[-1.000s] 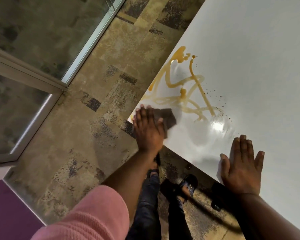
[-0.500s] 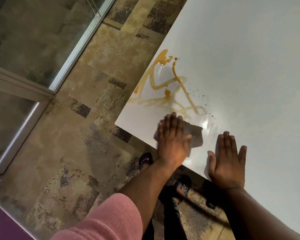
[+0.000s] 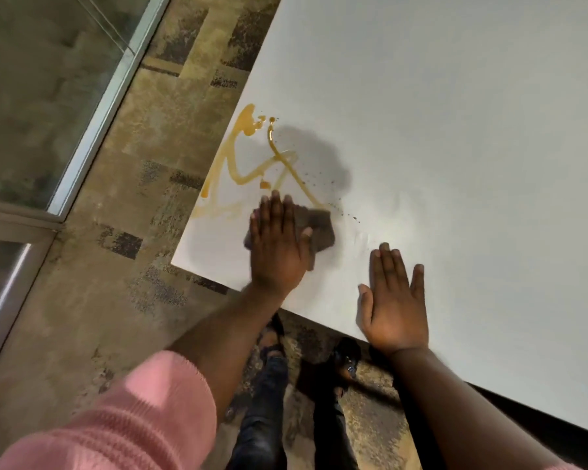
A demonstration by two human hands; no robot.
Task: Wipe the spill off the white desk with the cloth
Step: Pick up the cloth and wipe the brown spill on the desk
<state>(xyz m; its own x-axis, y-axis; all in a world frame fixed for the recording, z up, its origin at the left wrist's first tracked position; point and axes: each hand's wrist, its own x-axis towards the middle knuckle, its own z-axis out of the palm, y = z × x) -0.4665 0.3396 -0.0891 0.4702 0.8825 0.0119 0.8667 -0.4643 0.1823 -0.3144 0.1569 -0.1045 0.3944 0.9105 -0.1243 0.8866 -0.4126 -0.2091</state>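
Half the cloth (image 3: 321, 232) under left fingers (image 3: 276, 212)

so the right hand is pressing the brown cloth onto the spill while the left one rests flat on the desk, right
Not quite: the hands are swapped. In the head view the left hand presses the brown cloth at the near edge of the orange spill, while the right hand rests flat and empty on the white desk.

An amber-yellow spill (image 3: 252, 164) is seen on the white table (image 3: 455, 130), a dark brown cloth (image 3: 319, 228), a pink sleeve (image 3: 133, 418), and a mottled tan-and-black floor (image 3: 99, 300)
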